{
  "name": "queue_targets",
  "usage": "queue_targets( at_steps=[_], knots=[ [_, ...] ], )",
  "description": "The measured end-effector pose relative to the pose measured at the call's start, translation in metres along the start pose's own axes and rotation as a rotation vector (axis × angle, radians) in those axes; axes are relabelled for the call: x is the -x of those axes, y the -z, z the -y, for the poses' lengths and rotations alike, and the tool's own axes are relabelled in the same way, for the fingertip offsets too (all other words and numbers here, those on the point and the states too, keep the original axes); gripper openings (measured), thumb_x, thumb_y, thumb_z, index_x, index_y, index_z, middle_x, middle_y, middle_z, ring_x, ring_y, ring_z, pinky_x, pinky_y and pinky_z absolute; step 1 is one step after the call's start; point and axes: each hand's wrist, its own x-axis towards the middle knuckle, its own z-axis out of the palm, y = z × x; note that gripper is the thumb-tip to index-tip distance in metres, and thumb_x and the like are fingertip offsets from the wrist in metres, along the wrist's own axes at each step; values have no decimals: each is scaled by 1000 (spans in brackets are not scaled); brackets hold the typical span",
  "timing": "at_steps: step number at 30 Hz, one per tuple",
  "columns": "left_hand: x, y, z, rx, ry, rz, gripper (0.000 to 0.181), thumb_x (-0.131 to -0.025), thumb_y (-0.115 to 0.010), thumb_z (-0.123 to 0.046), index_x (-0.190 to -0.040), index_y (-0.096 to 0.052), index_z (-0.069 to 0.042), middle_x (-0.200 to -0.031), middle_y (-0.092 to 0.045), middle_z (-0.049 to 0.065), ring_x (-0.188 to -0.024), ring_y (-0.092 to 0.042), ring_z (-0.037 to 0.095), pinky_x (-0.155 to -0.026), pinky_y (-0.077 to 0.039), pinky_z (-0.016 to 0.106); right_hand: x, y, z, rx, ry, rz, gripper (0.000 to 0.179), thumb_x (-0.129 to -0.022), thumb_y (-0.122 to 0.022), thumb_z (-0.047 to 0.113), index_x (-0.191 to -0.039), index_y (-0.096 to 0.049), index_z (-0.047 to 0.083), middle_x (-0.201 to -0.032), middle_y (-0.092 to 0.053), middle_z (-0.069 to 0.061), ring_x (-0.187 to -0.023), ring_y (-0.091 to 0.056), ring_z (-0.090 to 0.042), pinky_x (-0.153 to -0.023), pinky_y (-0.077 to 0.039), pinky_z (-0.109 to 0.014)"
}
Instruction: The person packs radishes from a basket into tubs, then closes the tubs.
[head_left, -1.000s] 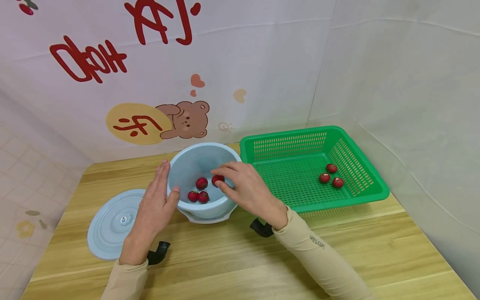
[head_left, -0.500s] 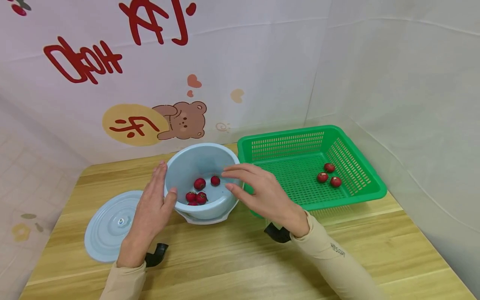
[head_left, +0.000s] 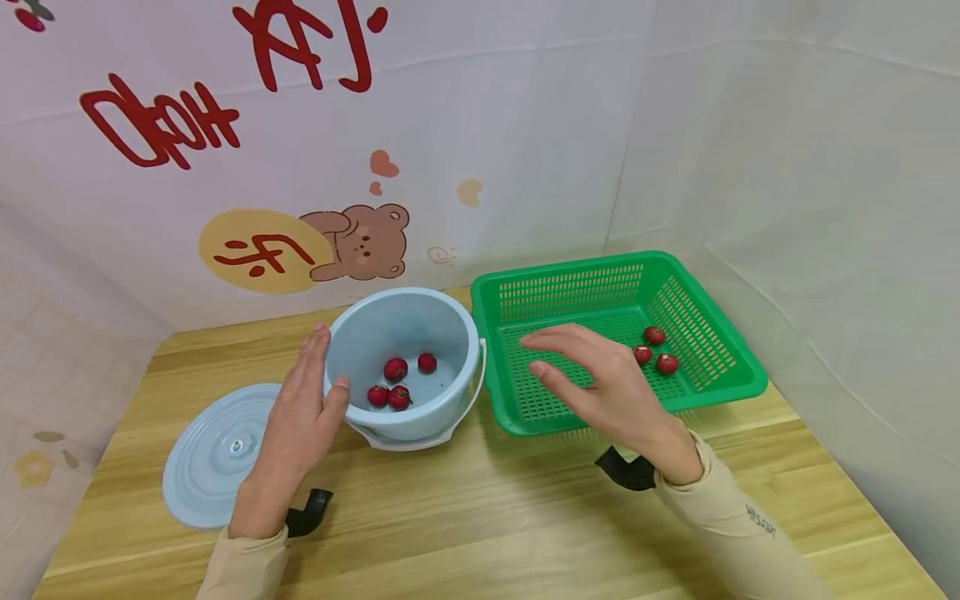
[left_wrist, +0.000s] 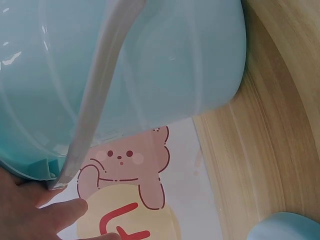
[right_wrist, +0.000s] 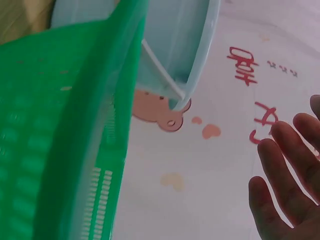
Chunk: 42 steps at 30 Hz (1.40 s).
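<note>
Fingers (head_left: 570, 337) of my right hand (head_left: 611, 387) curve loosely, well parted from the thumb, and have hold of nothing; the right wrist view shows them spread and bare too. A second ago they were on a radish inside the bucket (head_left: 405, 325), which stands just left of centre in the frame. Now they are away from it, showing over the basket (head_left: 570, 268) at right of centre. The bucket's right rim lies uncovered, and so does that end of the white handle (head_left: 412, 446) hanging round its front.

My left hand (head_left: 295, 425) stays at the bucket's left rim, fingers nearly straight, thumb over the edge; to me that looks like steadying rather than gripping.

Four radishes (head_left: 396, 369) (or so I take them; they are small in the frame) show on the bucket's floor, and the near wall could hide another. Three more lie together toward the basket's right end, one just beside my right hand in the frame; I see no touch. I judge that the radish in the bucket is let go, and that the work's attention has shifted to the basket.

At lower left the lid (head_left: 206, 475) lies on the table (head_left: 480, 517), off the bucket.
</note>
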Motion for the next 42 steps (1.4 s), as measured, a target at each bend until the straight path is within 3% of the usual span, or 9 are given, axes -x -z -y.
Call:
queue_targets(
  at_steps=[8, 15, 21, 28, 32, 36, 42],
  knots=[
    [0, 0, -1, 5, 3, 1, 68, -106, -49, -27, -164, -24, -2, -170, -24, 15, -156, -21, 39, -122, -21, 62, 19, 24, -22, 79, -66, -15, 38, -88, -78, 1, -124, -74, 12, -121, -74, -1, -114, -68, -17, -97, -48, -19],
    [0, 0, -1, 7, 9, 4, 68, -105, -49, -26, -164, -23, -2, -170, -23, 15, -156, -20, 38, -120, -20, 67, 33, 43, -39, 162, -119, -28, 40, -85, -81, -1, -121, -76, 16, -114, -75, 1, -82, -60, -5, -64, -43, -17],
    [0, 0, -1, 6, 8, 5, 67, -106, -48, -25, -164, -24, -3, -170, -23, 15, -156, -21, 39, -120, -21, 67, 45, 57, -55, 187, -189, -28, 39, -85, -81, -2, -120, -76, 16, -103, -71, 6, -71, -52, -3, -54, -39, -15],
    [0, 0, -1, 8, 20, 15, 67, -106, -48, -27, -164, -23, -3, -171, -23, 14, -156, -20, 38, -120, -20, 68, 55, 69, -75, 219, -226, 24, 38, -88, -80, 1, -122, -75, 15, -110, -73, 4, -65, -50, -3, -58, -40, -16],
    [0, 0, -1, 10, 22, 16, 68, -105, -49, -25, -164, -23, -4, -171, -23, 14, -156, -20, 38, -120, -20, 69, 58, 75, -86, 250, -228, 63, 37, -88, -80, 4, -123, -75, 13, -112, -74, 1, -79, -58, -1, -62, -44, -16],
    [-1, 0, -1, 8, 20, 15, 68, -105, -49, -25, -164, -23, -3, -170, -23, 14, -156, -21, 39, -119, -20, 69, 61, 81, -94, 269, -257, 113, 36, -90, -80, 7, -125, -75, 12, -114, -75, 2, -97, -62, 0, -74, -48, -17],
    [-1, -1, -1, 12, 13, 12, 68, -106, -49, -25, -164, -23, -3, -170, -23, 15, -155, -22, 39, -119, -21, 70, 64, 86, -107, 269, -334, 219, 34, -95, -77, 18, -129, -73, 16, -116, -75, 7, -104, -67, -10, -86, -51, -25]
  ],
)
